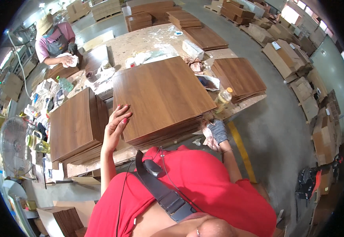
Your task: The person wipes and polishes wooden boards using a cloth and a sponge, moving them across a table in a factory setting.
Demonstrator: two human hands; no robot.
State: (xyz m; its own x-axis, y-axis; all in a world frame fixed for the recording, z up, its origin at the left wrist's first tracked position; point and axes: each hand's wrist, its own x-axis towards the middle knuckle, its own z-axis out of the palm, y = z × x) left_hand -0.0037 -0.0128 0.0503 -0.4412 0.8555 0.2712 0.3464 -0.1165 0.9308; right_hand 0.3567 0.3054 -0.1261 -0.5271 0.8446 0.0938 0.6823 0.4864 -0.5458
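Note:
A stack of brown wood-grain boards (162,96) lies on the worktable in front of me. My left hand (118,121) rests at the left edge of the top board, its fingers stretched out over the edge and holding nothing. At the stack's right front corner is my right hand (218,131), in a grey knit glove. It is closed on a crumpled, pale pinkish rag (209,139), which hangs below the fingers and lies close to the board edges. Just beyond that hand stands a clear bottle with an orange cap (224,98), holding yellowish liquid.
More board stacks stand at the left (75,124) and right (239,79) of the worktable (120,43). Across it, a co-worker (57,41) holds a white cloth. A green bottle (64,83) and rags lie at left, near a fan (16,144). Cartons (286,59) line the right side.

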